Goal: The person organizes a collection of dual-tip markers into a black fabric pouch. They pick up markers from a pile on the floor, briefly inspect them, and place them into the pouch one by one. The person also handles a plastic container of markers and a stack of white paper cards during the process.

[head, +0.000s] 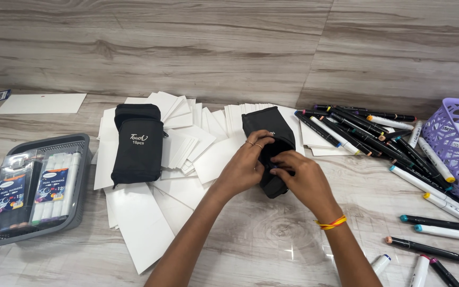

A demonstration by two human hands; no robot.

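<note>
I see both hands [274, 170] grasping open black pouch [269, 149]; second pouch [138, 143] left, closed; loose markers [394, 154] right, unpacked.

Bright even daylight, soft short shadows under the forearms, mild glare on the tabletop [272, 234], sharp focus throughout

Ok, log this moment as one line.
left hand: on black pouch | right hand: at pouch opening | markers: loose on right | white cards: underneath
</note>
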